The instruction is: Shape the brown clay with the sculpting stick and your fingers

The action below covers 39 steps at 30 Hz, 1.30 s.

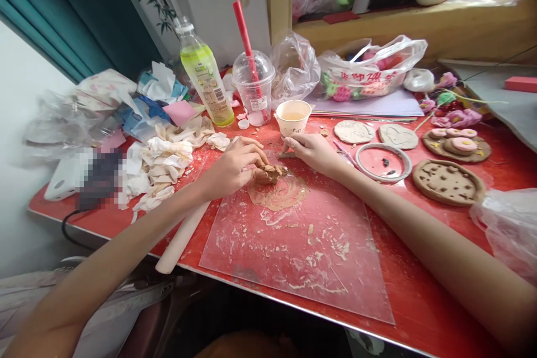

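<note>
My left hand (243, 165) is closed around a crumbly lump of brown clay (274, 170), low over the clear plastic sheet (293, 257). Below the lump, a round smear of wet clay (279, 196) with swirl marks covers part of the sheet. My right hand (308, 151) is close in front of a paper cup (292, 114) that holds pale brownish liquid. Its thumb and fingers are pinched together near the sheet's far edge; a thin brownish piece shows at the fingertips, too small to name. Clay scraps are scattered across the sheet.
A rolling pin (182, 240) lies left of the sheet. Crumpled tissues (161, 165), a drink bottle (205, 78) and a domed plastic cup (254, 89) stand behind. At right are a ring (384, 162), a dotted clay disc (448, 182) and a plastic bag (509, 229).
</note>
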### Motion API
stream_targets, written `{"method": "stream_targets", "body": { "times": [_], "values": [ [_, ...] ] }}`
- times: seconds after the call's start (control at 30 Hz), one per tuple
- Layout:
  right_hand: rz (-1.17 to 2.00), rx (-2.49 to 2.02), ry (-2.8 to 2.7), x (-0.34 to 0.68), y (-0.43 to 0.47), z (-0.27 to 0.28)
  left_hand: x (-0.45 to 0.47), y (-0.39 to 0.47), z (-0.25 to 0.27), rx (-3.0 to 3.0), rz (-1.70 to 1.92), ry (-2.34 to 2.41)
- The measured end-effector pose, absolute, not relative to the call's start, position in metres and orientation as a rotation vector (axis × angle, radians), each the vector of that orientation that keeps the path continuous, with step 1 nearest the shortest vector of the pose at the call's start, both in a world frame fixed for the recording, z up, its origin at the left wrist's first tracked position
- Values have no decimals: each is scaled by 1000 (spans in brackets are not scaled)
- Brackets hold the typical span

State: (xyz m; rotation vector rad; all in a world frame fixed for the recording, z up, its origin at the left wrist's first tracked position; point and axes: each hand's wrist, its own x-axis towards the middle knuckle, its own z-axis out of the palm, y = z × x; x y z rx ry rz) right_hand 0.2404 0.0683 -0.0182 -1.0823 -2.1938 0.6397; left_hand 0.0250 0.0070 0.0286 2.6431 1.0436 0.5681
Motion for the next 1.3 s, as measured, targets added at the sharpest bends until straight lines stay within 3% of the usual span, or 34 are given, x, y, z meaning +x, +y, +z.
{"method": "stream_targets", "body": {
  "times": [0.27, 0.43, 0.6, 0.8, 1.0, 1.07, 1.17, 1.3],
  "values": [
    [630, -1070, -2200, 241, 68, -17, 13, 15, 38, 2638, 404, 952],
    [637, -1071, -2207, 241, 68, -17, 22, 19, 54, 2533, 567, 1124],
    [606, -1022, -2207, 241, 71, -22, 56, 17, 49, 2555, 675, 828],
    [581, -1029, -2154, 241, 73, -26, 70, 20, 40, 2621, 428, 840],
    [633, -1054, -2189, 240, 70, -20, 84, 35, 54, 2580, 1106, 728],
    [616, -1068, -2199, 241, 70, -20, 90, 38, 43, 2508, 1136, 752],
    [607, -1063, -2205, 241, 70, -20, 90, 45, 34, 2557, 855, 817],
    [622, -1064, -2199, 241, 69, -20, 89, 51, 53, 2669, 1281, 754]
  ]
}}
